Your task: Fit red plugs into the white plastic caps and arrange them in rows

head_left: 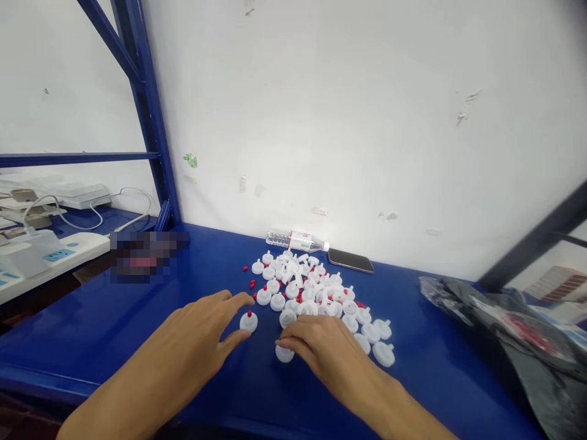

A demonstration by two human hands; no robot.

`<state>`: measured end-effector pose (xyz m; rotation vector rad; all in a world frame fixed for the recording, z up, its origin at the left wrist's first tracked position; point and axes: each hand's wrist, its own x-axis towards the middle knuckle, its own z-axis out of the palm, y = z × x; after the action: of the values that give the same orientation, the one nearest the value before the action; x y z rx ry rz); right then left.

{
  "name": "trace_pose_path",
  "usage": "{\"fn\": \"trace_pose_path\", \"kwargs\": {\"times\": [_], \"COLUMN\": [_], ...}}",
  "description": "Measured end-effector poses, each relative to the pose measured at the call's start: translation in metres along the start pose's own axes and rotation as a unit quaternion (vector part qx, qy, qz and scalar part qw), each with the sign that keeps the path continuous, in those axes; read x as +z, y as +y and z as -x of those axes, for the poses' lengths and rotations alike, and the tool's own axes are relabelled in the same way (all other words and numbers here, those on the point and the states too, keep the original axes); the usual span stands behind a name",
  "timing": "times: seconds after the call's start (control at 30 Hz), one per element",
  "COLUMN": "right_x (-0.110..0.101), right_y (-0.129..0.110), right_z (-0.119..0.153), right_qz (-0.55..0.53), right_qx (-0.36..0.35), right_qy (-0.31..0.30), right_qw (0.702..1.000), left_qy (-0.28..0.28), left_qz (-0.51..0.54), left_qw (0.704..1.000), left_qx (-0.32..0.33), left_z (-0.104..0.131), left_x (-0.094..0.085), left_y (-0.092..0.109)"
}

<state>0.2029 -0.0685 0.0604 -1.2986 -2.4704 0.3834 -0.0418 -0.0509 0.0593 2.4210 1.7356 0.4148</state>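
Observation:
Just left of the pile, a white round plastic piece with a red tip (248, 322) stands on the blue table. My left hand (204, 324) is beside it, thumb and index finger apart on either side with a gap. My right hand (328, 345) has its fingers pinched together at the top of another white round plastic piece (285, 354), whose stem is hidden behind the fingertips. Beyond the hands spreads a pile of similar white stemmed discs (293, 269), with small red caps (252, 284) scattered among them and at the left edge.
At the wall lie a clear plastic bottle (300, 241) and a dark phone (351, 260). Grey plastic bags (504, 342) occupy the right side. Far left are a white power strip (82, 247) with cables and a blue metal frame post (153, 116).

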Motion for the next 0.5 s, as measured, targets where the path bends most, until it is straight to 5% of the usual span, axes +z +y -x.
{"fn": "trace_pose_path", "kwargs": {"times": [0.23,0.5], "right_x": [-0.006,0.0], "right_y": [0.002,-0.001], "right_z": [0.002,-0.003], "right_qz": [-0.03,0.022], "right_qx": [0.02,0.007], "right_qy": [0.028,0.007], "right_qw": [0.999,1.0], "left_qy": [-0.011,-0.089], "left_qz": [0.021,0.042], "left_qw": [1.0,0.995], "left_qx": [0.013,0.014], "left_z": [-0.001,-0.017], "left_x": [0.001,0.003], "left_y": [0.0,0.011]}}
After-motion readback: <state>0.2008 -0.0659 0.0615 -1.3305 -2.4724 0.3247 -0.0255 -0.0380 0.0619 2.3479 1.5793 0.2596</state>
